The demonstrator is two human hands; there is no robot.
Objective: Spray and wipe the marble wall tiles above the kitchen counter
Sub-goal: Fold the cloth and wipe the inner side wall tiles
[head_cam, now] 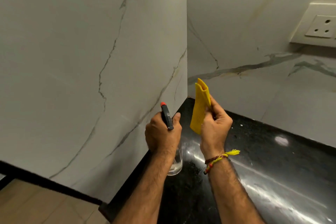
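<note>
Marble tiles ahead — left hand grips spray bottle, right hand pinches folded cloth upright.

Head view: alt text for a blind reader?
The left hand grips a clear spray bottle and the right hand holds a folded yellow cloth, both over a black counter at a corner of marble wall tiles.
</note>
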